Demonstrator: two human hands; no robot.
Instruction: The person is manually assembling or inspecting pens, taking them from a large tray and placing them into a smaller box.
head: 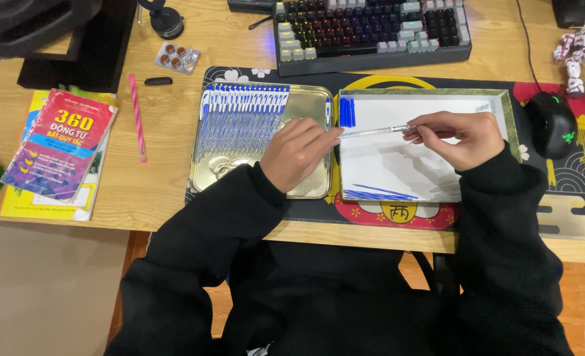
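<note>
Both my hands hold one clear pen level between them. My left hand pinches its left end above the gold metal tray. My right hand grips the right end over the white-lined box lid. A row of several blue-capped pens lies side by side in the gold tray. A few blue pen caps sit in the lid's top-left corner, and thin blue refills lie near its bottom edge.
A backlit keyboard stands at the back and a black mouse to the right. Books, a pink pencil and a pill blister lie on the left of the wooden desk. A toy figure stands far right.
</note>
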